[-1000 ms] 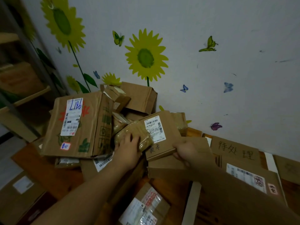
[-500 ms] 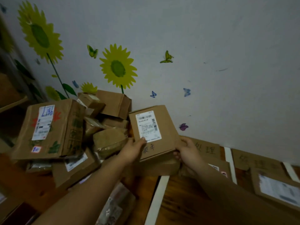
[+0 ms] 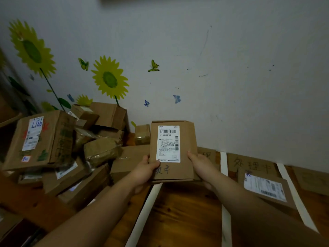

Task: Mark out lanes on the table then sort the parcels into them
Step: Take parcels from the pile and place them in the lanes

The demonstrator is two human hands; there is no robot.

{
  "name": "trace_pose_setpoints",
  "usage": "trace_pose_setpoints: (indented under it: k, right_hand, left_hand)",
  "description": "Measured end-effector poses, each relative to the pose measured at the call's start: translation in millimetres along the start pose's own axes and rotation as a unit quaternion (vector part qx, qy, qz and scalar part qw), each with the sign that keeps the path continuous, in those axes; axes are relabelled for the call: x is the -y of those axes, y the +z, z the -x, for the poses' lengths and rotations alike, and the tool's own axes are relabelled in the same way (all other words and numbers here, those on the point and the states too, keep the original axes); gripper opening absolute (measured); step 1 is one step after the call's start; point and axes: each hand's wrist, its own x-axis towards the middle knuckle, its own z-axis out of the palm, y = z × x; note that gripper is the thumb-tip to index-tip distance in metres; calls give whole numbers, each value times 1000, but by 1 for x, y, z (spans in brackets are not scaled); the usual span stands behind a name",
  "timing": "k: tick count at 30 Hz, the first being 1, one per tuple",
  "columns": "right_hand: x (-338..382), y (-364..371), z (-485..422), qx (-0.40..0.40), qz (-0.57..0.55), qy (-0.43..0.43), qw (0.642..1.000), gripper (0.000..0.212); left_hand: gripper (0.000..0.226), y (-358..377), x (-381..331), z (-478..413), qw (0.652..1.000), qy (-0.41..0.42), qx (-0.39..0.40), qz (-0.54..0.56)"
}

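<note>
I hold a flat brown cardboard parcel (image 3: 186,139) upright in front of me, its white shipping label and some handwriting facing me. My left hand (image 3: 145,171) grips its lower left edge, thumb on the front. My right hand (image 3: 201,164) grips its lower right edge. The parcel hangs above a lane of the wooden table (image 3: 185,214), between two white tape strips (image 3: 147,204) (image 3: 224,193). Cardboard lane signs with handwriting (image 3: 251,164) stand against the wall. A flat parcel (image 3: 265,187) lies in the lane to the right.
A heap of cardboard parcels (image 3: 99,152) covers the left part of the table, topped by a large box with a label (image 3: 41,138). A third tape strip (image 3: 293,191) runs at the right. The wall with sunflower stickers (image 3: 109,78) closes the back.
Both hands have lifted the labelled parcel off the heap and carried it right, over the taped lane. It now stands straighter. The camera view turned to the right.
</note>
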Motion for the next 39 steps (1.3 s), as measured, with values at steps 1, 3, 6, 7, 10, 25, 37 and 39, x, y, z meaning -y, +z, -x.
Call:
trace_pose_setpoints:
  k: [1,3,6,7,10,25,37,39]
  right_hand:
    - [-2,-3,4,-2,-4,12,1000,45]
    - [-5,-3,11,-6,-8,34,999,49]
    - [-6,-3,24,-12,-31,40,999,49]
    - [-4,-3,31,-14,-43,32,998,47]
    - [1,-1,44,-56,-63,-39,996,31]
    - [3,56,109,-123,-4,-104,987,30]
    - [7,4,154,-266,13,-134,954,52]
    - [1,-26,158,-286,-17,-124,950,57]
  left_hand:
    - [44,4,0,4,1000,-1,5,2]
    - [39,13,-1,12,1000,-6,21,9]
    - [35,23,-4,23,999,-3,43,5]
    - [33,24,-5,26,999,-2,49,3]
    - [29,26,-8,33,998,6,67,-10]
    - [41,-48,-12,55,990,21,141,-3]
    - [38,0,-18,72,973,67,214,-58]
    - [38,16,-16,74,968,57,223,-96]
